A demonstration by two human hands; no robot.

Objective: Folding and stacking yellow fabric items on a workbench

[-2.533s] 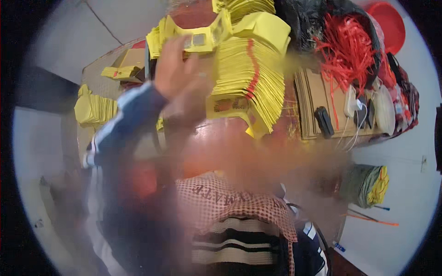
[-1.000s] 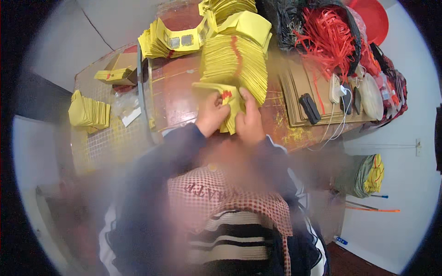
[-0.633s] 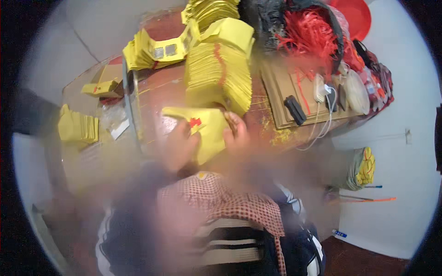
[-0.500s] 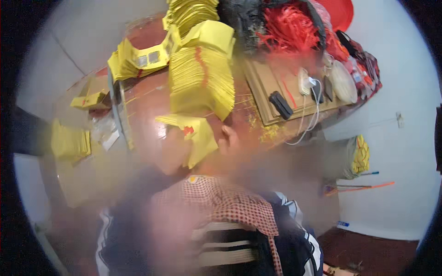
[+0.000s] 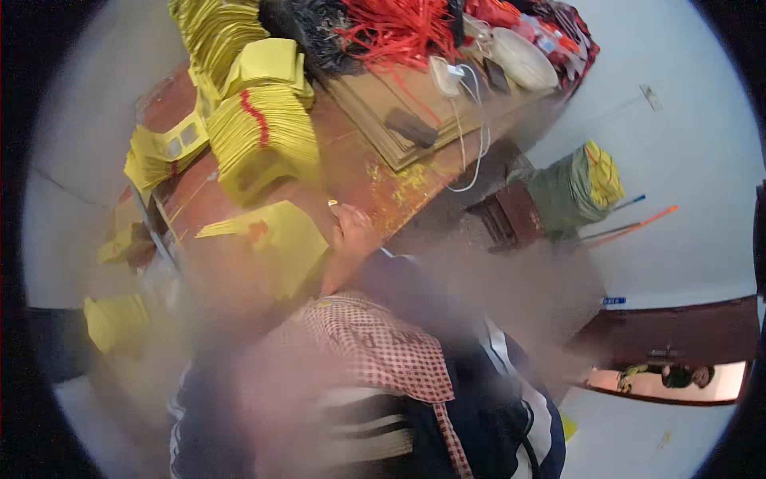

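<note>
Showing a red mark, a flat yellow paper-like piece [image 5: 299,235] sits at the near edge of the scuffed red-brown worktop [image 5: 343,156]. At its 3 o'clock, the right hand [image 5: 351,231] is half-curled, its hold unclear; at 8, the left hand [image 5: 231,271] is too blurred to tell. At 12 stands a fanned yellow red-striped stack [image 5: 275,140]; at 1, flat brown cardboard sheets [image 5: 367,104].

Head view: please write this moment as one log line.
left hand: blurred, at yellow sheet; right hand: beside sheet, contact unclear; nearby: red-striped yellow stack, cardboard
</note>
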